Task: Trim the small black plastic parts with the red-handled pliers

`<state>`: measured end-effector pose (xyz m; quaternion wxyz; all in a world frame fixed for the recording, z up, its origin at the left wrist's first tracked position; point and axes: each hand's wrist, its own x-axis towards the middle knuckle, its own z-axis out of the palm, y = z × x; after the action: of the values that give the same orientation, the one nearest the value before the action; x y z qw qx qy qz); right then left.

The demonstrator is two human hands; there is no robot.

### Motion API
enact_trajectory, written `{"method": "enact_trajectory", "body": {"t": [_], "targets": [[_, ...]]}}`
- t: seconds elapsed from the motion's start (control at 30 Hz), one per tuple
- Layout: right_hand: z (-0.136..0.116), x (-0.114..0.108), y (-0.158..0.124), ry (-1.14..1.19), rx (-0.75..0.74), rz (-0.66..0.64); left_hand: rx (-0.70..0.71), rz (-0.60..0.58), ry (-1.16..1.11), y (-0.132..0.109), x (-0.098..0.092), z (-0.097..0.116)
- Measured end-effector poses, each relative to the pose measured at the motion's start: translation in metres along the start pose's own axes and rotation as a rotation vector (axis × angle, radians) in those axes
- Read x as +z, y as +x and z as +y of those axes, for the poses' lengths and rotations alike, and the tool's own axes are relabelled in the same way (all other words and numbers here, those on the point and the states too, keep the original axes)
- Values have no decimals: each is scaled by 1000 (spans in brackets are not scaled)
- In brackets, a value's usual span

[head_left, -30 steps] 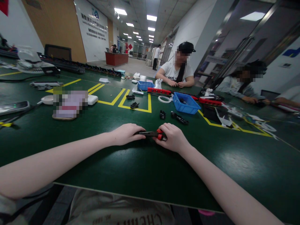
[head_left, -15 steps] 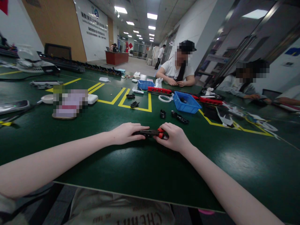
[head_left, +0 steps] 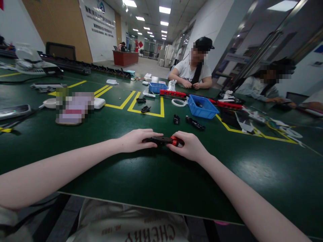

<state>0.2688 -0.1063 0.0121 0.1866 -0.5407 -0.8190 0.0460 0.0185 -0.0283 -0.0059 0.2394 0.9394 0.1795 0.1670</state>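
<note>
Over the green table [head_left: 141, 178], my right hand [head_left: 193, 145] is wrapped round the red handles of a pair of pliers [head_left: 176, 142]. The dark jaws point left, toward my left hand [head_left: 133, 139]. Between the thumb and fingers of my left hand is a small black part [head_left: 151, 139], which the pliers' jaws meet or overlap. Whether the jaws bite on it cannot be made out. Beyond my hands lie a short black piece [head_left: 176, 119] and a longer black piece [head_left: 195, 123].
A blue bin [head_left: 203, 109] with a dark item inside stands ahead to the right. Two black parts [head_left: 145, 109] lie within yellow tape. At left are a blurred-out phone [head_left: 74, 112] and a white case [head_left: 99, 103]. Across the table sits a person [head_left: 193, 72], another farther right.
The view has shifted slightly, so the table things sit a little higher. Both hands keep their grips, and the pliers have turned slightly in my right hand.
</note>
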Motion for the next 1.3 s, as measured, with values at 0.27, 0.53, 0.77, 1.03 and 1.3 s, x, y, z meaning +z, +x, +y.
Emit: {"method": "enact_trajectory", "body": {"t": [0.27,0.53,0.77,1.03,1.3], "targets": [[-5,-1,-1,12,10,-31,11,14,-5,-2,0,2],[-7,-3,-1,-41,-11,-16,-8,41,103,-3,2,0],[0,2,-2,-166,-65,-2,16,21,208,0,4,-2],[6,4,-2,-76,-13,75,-51,34,95,1,-1,3],[1,6,3,-61,-36,82,-97,91,-21,6,-7,0]]}}
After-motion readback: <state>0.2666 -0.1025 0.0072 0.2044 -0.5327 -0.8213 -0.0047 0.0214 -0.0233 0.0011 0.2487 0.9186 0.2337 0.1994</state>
